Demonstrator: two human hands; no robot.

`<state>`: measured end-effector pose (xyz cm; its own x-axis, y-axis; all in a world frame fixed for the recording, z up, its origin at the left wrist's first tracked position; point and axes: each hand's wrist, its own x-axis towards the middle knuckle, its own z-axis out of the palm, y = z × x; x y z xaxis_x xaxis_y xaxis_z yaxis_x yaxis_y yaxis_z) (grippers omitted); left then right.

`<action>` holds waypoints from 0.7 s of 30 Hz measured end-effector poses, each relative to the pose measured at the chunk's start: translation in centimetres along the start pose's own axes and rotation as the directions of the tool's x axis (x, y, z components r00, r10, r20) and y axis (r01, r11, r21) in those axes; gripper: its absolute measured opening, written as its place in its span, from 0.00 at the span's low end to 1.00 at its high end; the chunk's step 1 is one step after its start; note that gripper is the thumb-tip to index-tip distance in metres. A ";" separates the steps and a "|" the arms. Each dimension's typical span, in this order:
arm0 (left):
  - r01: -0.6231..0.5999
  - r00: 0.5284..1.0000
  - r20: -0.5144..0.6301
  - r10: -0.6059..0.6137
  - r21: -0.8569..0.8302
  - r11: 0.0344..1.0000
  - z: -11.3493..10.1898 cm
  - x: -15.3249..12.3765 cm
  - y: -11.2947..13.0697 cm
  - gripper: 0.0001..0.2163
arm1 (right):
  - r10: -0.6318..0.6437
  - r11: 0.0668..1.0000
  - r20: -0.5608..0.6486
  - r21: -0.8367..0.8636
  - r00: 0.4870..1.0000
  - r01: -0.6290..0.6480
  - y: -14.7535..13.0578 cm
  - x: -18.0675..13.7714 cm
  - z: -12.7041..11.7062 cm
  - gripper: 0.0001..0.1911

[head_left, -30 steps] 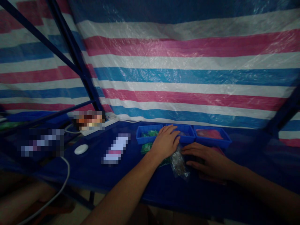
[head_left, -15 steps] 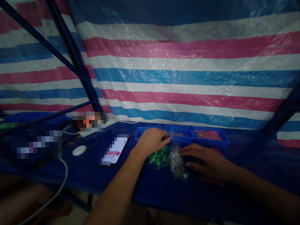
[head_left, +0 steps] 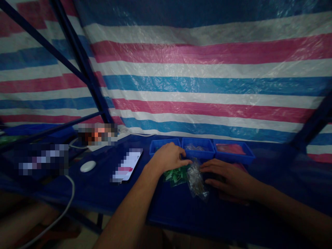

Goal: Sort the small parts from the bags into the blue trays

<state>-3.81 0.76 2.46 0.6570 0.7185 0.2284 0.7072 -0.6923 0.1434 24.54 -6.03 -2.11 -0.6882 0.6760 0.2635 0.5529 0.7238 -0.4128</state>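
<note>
A clear plastic bag [head_left: 197, 181] with small, dull contents lies on the blue table between my hands. My left hand [head_left: 169, 157] hovers over a pile of green pieces [head_left: 176, 176], fingers bent and thumb apart, the thumb tip near the bag's top edge. From the right, my right hand [head_left: 225, 174] rests with fingers stretched out and thumb apart, its fingertips at the side of the bag. Pink packets [head_left: 240, 167] are partly hidden beneath and behind that hand. The left palm is turned away, so whatever lies under it is hidden.
Behind my hands stand three blue trays: left [head_left: 153, 148], middle with clear bags [head_left: 198, 149], right with pink packets [head_left: 230, 149]. Leftward lie a lit phone [head_left: 129, 166], a white oval object [head_left: 88, 166] and a white power strip [head_left: 114, 141]. Another person's limb [head_left: 28, 214] shows lower left.
My left index finger and thumb have shifted slightly, the thumb now nearer the top of the clear bag. My right hand and the trays look unmoved.
</note>
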 end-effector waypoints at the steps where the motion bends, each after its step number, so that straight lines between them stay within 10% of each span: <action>1: 0.001 1.000 0.013 -0.001 -0.003 1.000 0.0 0.0 0.1 0.19 | 0.003 1.000 0.002 0.001 1.000 -0.003 0.1 0.0 0.0 0.20; 21: -0.073 0.997 0.024 0.076 -0.112 0.991 1.0 0.3 -0.4 0.07 | 0.019 1.000 -0.001 0.008 1.000 -0.019 -0.2 0.0 -0.1 0.20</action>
<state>-3.67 1.30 1.54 0.7148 0.6652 0.2159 0.6237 -0.7460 0.2333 24.51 -6.19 -1.93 -0.6769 0.6898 0.2569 0.5621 0.7097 -0.4248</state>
